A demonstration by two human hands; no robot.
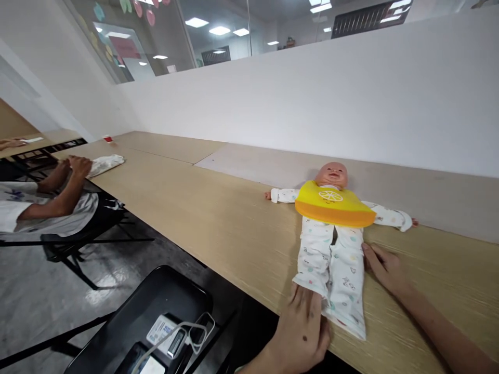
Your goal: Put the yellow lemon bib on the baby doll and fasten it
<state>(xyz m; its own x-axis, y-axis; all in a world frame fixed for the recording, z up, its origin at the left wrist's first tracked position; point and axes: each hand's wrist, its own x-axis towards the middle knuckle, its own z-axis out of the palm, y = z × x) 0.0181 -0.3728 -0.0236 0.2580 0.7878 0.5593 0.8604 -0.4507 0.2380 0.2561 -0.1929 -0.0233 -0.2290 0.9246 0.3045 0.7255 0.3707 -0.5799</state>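
A baby doll [332,174] lies on its back on the table, arms spread wide. It wears a yellow bib [331,200] with an orange lower edge and a citrus-slice print, over a white printed top. White printed trousers [346,275] cover its legs, and the feet do not show. My left hand [302,327] is at the cuff of the left-hand trouser leg, its fingers stretched out and their tips hidden under the cloth. On the other side, my right hand [385,267] has its fingertips closed on the trousers' outer edge, near the upper leg.
The long wooden table [218,208] runs along a white wall. A black folding chair [156,301] beside it bears a white device with a cable [167,335]. Farther left, a seated person [58,197] handles white cloth [107,165]; a red cup [108,138] stands beyond.
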